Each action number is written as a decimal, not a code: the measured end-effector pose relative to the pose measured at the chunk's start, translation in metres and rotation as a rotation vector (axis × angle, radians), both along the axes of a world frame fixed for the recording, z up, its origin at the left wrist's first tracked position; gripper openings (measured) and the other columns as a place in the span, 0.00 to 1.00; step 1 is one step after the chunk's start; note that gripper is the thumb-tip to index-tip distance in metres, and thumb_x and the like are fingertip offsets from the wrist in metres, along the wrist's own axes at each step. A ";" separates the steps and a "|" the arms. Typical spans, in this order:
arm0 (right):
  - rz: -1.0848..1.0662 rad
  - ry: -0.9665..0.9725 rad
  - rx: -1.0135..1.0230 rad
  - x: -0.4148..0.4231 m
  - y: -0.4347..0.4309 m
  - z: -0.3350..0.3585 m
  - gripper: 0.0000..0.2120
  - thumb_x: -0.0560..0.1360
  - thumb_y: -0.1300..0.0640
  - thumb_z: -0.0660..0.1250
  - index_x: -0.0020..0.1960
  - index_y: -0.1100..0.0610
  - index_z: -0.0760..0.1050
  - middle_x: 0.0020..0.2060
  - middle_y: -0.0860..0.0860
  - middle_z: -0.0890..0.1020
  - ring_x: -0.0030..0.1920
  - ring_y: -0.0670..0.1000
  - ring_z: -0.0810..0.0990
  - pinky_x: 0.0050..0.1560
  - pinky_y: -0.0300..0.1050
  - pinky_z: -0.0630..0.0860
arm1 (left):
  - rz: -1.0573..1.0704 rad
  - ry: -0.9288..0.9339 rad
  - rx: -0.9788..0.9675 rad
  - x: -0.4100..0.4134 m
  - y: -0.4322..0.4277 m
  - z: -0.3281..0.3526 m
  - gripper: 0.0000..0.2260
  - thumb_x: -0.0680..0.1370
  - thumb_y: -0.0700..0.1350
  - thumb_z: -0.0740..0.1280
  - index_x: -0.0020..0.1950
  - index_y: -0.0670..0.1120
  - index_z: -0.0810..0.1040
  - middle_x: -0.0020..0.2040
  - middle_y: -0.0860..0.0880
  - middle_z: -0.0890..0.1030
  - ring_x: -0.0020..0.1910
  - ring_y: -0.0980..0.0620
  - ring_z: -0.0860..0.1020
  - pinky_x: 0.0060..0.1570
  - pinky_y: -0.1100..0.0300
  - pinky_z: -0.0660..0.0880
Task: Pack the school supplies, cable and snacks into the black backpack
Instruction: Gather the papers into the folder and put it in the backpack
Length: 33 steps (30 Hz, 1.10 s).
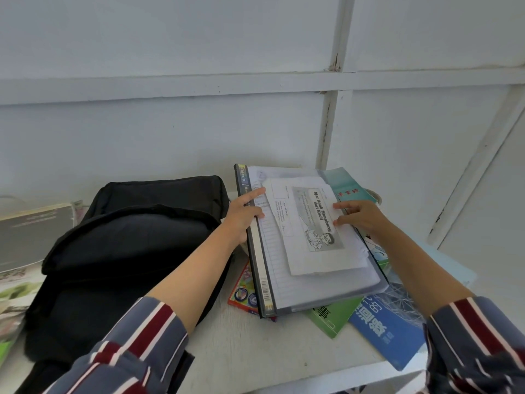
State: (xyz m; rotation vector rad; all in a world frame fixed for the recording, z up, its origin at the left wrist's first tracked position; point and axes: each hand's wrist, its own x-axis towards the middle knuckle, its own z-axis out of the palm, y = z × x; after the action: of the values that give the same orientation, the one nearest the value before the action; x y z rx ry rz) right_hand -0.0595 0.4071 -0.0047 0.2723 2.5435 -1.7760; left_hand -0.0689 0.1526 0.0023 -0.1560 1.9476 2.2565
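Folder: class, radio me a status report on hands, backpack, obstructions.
Left hand on spine of folder, right hand flat on loose sheets. Folder outside black backpack, beside it. Books underneath.

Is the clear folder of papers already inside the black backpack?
No, the clear folder lies on a pile of books beside the black backpack.

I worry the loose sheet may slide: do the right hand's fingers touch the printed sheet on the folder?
Touching. The head view shows the right hand with two fingertips resting on the printed sheet near its right edge, no gap.
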 end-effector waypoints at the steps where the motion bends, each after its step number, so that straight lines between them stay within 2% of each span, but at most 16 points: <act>1: 0.001 0.005 -0.013 0.001 0.000 0.001 0.20 0.67 0.72 0.71 0.58 0.62 0.77 0.55 0.55 0.76 0.56 0.57 0.74 0.58 0.51 0.74 | 0.000 0.002 0.017 0.001 0.000 0.002 0.25 0.73 0.24 0.60 0.62 0.48 0.77 0.58 0.43 0.77 0.47 0.48 0.78 0.40 0.59 0.80; 7: 0.025 0.033 -0.119 0.005 0.003 0.009 0.23 0.65 0.74 0.71 0.58 0.59 0.77 0.53 0.53 0.77 0.52 0.56 0.77 0.48 0.44 0.76 | -0.023 0.012 0.100 0.006 0.000 0.010 0.25 0.73 0.24 0.60 0.63 0.48 0.76 0.49 0.47 0.80 0.43 0.49 0.79 0.38 0.58 0.81; 9: 0.037 0.051 -0.116 0.006 0.006 0.011 0.24 0.65 0.74 0.71 0.58 0.58 0.76 0.49 0.51 0.78 0.48 0.53 0.78 0.49 0.47 0.77 | -0.027 0.020 0.115 0.007 0.000 0.012 0.25 0.73 0.24 0.60 0.63 0.47 0.76 0.47 0.47 0.80 0.43 0.49 0.79 0.39 0.58 0.81; 11: 0.052 0.079 -0.099 0.006 0.008 0.012 0.25 0.65 0.74 0.72 0.58 0.58 0.76 0.49 0.54 0.80 0.46 0.52 0.79 0.52 0.49 0.78 | -0.028 0.031 0.113 0.007 0.001 0.014 0.25 0.73 0.24 0.60 0.63 0.48 0.76 0.47 0.48 0.80 0.43 0.50 0.79 0.39 0.58 0.81; 13: 0.059 0.093 -0.090 0.010 0.008 0.016 0.25 0.65 0.74 0.71 0.59 0.58 0.76 0.48 0.57 0.79 0.44 0.52 0.79 0.45 0.43 0.79 | -0.029 0.034 0.117 0.008 0.000 0.015 0.25 0.73 0.24 0.60 0.63 0.48 0.76 0.48 0.47 0.80 0.43 0.49 0.79 0.41 0.56 0.80; 15: 0.062 0.105 -0.106 0.013 0.006 0.020 0.25 0.65 0.74 0.71 0.59 0.57 0.76 0.48 0.58 0.78 0.42 0.51 0.78 0.33 0.34 0.76 | -0.030 0.027 0.129 0.008 0.000 0.016 0.25 0.73 0.25 0.60 0.62 0.48 0.76 0.47 0.47 0.80 0.44 0.49 0.79 0.42 0.55 0.80; 16: 0.062 0.110 -0.119 0.014 0.007 0.021 0.25 0.65 0.74 0.71 0.58 0.56 0.76 0.49 0.58 0.78 0.42 0.51 0.77 0.31 0.32 0.75 | -0.028 0.025 0.131 0.009 -0.001 0.016 0.24 0.73 0.25 0.60 0.62 0.49 0.76 0.47 0.47 0.80 0.43 0.48 0.79 0.43 0.55 0.80; 20: 0.078 0.102 -0.193 0.013 0.009 0.022 0.28 0.65 0.74 0.71 0.58 0.50 0.77 0.54 0.59 0.77 0.50 0.56 0.78 0.41 0.40 0.78 | -0.014 0.030 0.131 0.010 -0.003 0.018 0.25 0.74 0.25 0.60 0.64 0.47 0.75 0.47 0.47 0.80 0.43 0.49 0.79 0.42 0.56 0.80; 24: 0.137 0.065 -0.315 0.015 0.009 0.028 0.27 0.67 0.75 0.68 0.58 0.48 0.78 0.54 0.54 0.80 0.52 0.53 0.80 0.41 0.42 0.80 | -0.018 0.030 0.132 0.013 -0.007 0.024 0.24 0.74 0.26 0.60 0.63 0.48 0.76 0.48 0.47 0.80 0.44 0.48 0.78 0.43 0.55 0.80; 28: 0.180 0.070 -0.430 0.021 0.006 0.036 0.22 0.72 0.73 0.63 0.57 0.50 0.77 0.52 0.49 0.82 0.47 0.49 0.82 0.42 0.40 0.81 | -0.022 0.030 0.145 0.015 -0.016 0.028 0.24 0.74 0.27 0.60 0.64 0.48 0.76 0.52 0.45 0.79 0.48 0.46 0.78 0.48 0.51 0.78; 33: 0.216 0.072 -0.491 0.034 -0.012 0.039 0.20 0.75 0.68 0.60 0.58 0.48 0.76 0.51 0.46 0.82 0.47 0.47 0.82 0.40 0.38 0.80 | -0.007 0.050 0.175 0.026 -0.032 0.033 0.24 0.74 0.26 0.60 0.64 0.47 0.76 0.49 0.47 0.80 0.46 0.48 0.78 0.43 0.54 0.79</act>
State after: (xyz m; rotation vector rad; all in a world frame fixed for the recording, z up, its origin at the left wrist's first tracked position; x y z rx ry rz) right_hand -0.0250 0.3950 0.0348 -0.0798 1.9860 -2.2594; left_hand -0.0427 0.1202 0.0352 -0.0722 1.7591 2.4340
